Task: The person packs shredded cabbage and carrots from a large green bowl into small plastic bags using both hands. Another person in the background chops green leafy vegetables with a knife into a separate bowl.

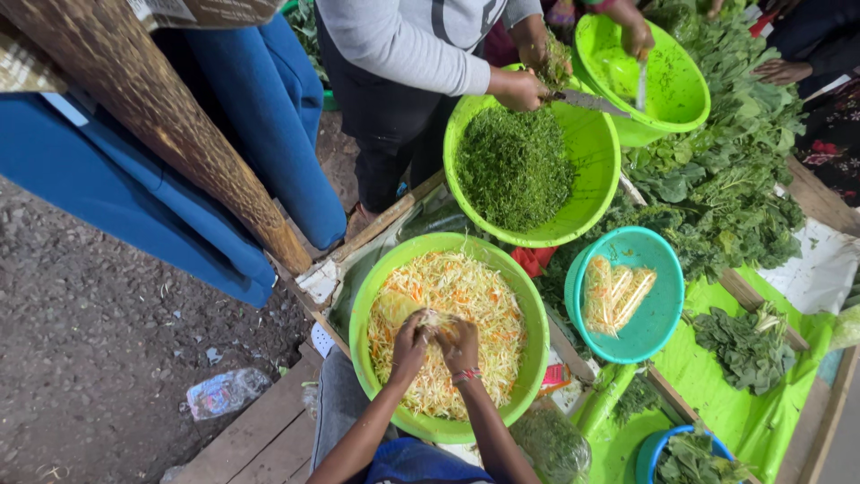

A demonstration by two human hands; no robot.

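A large lime-green basin (361,305) holds shredded pale cabbage mixed with orange carrot (475,296). My left hand (408,345) and my right hand (460,344) meet above its middle. Both close on a small pale clump of cabbage (436,319) held between them. A beaded band circles my right wrist. I see no knife in either hand, though the fingers hide what lies under the clump.
Another person in a grey sleeve (403,45) cuts greens with a knife (587,100) over a green basin of chopped greens (515,166). Nearby are a third green basin (681,90), a teal bowl (663,314), a blue bowl (647,453), leafy bunches (726,197), a wooden post (170,116) and a bottle (224,393).
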